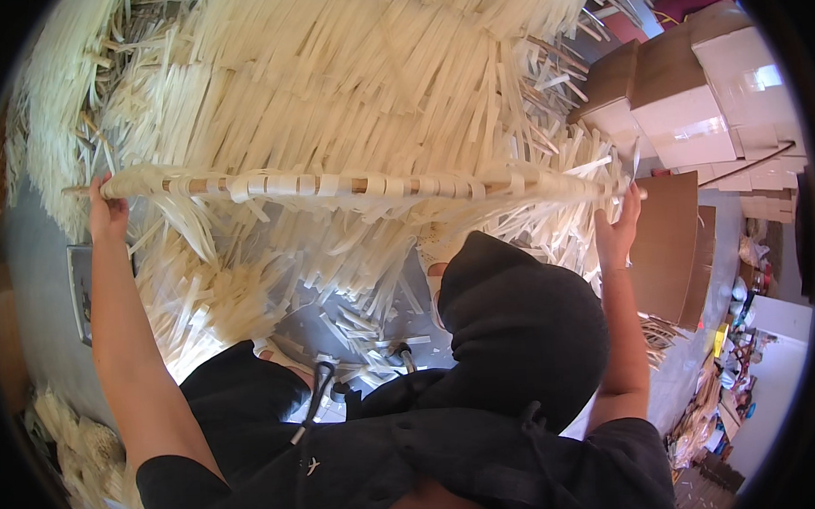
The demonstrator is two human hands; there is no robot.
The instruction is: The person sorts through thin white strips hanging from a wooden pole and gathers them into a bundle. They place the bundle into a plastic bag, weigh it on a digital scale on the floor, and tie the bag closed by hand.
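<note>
A long wooden stick [358, 185], wound with many pale flat strips [320, 185], stretches sideways in front of me. My left hand [108, 208] grips it near its left end. Around its right end is my right hand [617, 228], whose fingers reach up to the stick. Loose strips hang below it, some bunched near the left hand. Beyond the stick lies a broad layered heap of the same pale strips [348, 88], with stick ends showing at its sides.
Stacked cardboard boxes [678, 104] stand at the upper right, with a flat cardboard sheet [663, 245] nearer me. Cut strips [360, 337] litter the grey floor between my legs. A dark-framed object [81, 293] lies at the left. Mixed goods [728, 371] are piled at the lower right.
</note>
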